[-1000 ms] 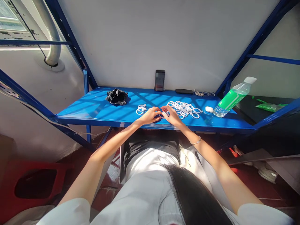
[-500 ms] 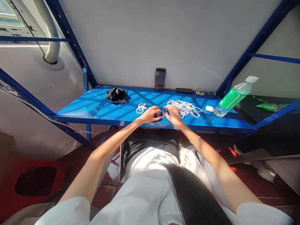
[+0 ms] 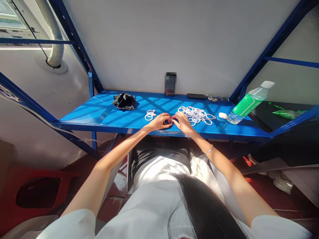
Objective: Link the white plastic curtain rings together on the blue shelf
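Note:
My left hand (image 3: 159,121) and my right hand (image 3: 183,122) meet near the front edge of the blue table (image 3: 109,116). Both are closed, with fingertips pinched on a white ring (image 3: 171,121) that they mostly hide. Just beyond my right hand lies a loose pile of white rings (image 3: 198,115), which look like curtain rings with small eyelets. To the left of my left hand a few similar rings (image 3: 150,115) lie together on the tabletop.
A crumpled black bag (image 3: 124,101) sits at the back left. By the wall are an upright dark phone-like object (image 3: 170,84), a flat black device (image 3: 196,96) and cables (image 3: 217,98). On the right stand a white case (image 3: 223,115) and a green-labelled bottle (image 3: 249,103).
My right hand has moved slightly left, bringing its fingertips against those of my left hand. The ring between them, plainer before, is now mostly covered. The piles are unchanged.

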Demonstrator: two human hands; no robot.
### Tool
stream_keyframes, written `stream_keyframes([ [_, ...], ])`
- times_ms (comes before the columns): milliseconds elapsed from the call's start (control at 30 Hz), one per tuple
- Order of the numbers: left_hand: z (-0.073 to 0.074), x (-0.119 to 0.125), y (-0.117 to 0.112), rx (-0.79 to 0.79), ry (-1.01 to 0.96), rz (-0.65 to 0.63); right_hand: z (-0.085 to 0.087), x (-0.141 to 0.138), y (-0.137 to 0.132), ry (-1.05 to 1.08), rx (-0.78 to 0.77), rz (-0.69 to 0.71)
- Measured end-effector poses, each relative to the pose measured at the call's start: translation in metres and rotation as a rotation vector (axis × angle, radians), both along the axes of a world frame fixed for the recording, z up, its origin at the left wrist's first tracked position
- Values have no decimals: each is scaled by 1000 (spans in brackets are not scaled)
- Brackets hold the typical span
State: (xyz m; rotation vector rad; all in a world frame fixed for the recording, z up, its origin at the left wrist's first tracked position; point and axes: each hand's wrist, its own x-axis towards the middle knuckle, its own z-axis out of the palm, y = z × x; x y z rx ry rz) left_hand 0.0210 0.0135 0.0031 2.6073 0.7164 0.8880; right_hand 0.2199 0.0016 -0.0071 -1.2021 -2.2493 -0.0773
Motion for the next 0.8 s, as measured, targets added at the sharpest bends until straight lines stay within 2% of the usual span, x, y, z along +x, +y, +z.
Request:
stream_keyframes([
  [200,2,-1,2,-109,-168,34,0,-1,-2,27,39,13],
  [367,1,-3,7,-449,-375,57,1,-2,-3,24,88,90],
  [433,0,-3,8,-513,-401,60,2,-2,-5,20,110,110],
  [800,-4,-3,12,-524,-425,95,6,-5,-11,-25,175,119],
])
